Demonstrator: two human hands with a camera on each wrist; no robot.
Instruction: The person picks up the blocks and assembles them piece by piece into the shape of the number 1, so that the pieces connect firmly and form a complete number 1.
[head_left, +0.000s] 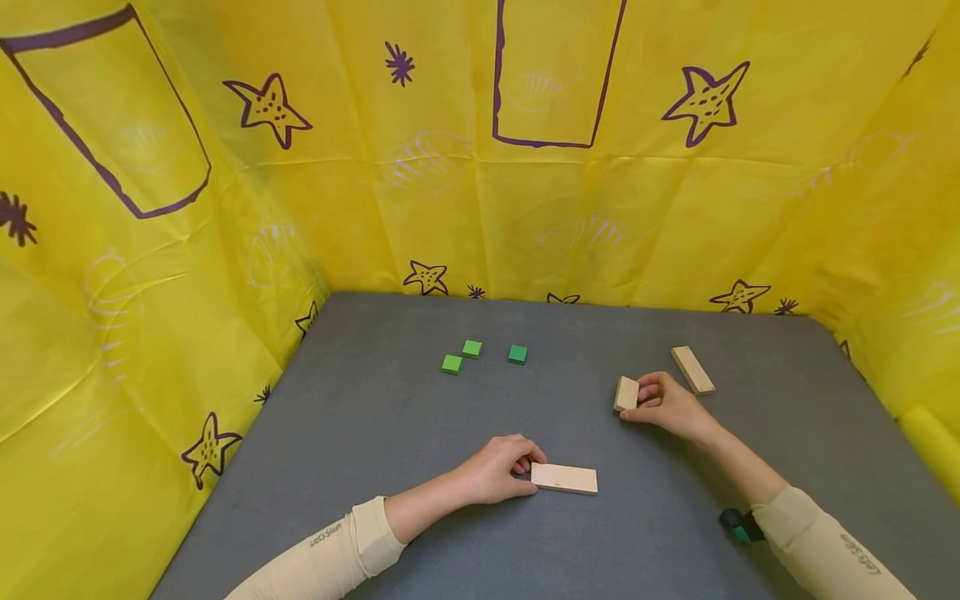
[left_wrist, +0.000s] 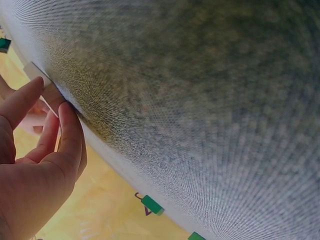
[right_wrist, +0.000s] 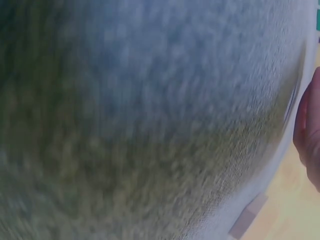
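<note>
In the head view my left hand [head_left: 501, 469] pinches the left end of a flat, pale wooden block [head_left: 564, 478], thumb at the near side and fingers at the far side. The left wrist view shows this block [left_wrist: 35, 74] between the thumb and fingertips. Farther off to the right, my right hand [head_left: 670, 408] grips a shorter-looking wooden block [head_left: 627, 393] by its right side. Just beyond that hand lies a third, long wooden block [head_left: 693, 370]. Only part of the right hand [right_wrist: 311, 132] shows at the edge of the right wrist view.
Two light green square tiles [head_left: 472, 349] and a darker green one [head_left: 517, 355] lie toward the back of the grey table [head_left: 360, 400]. Yellow cloth [head_left: 465, 208] with sea drawings encloses the back and sides. A dark, round device [head_left: 735, 527] sits by the right wrist.
</note>
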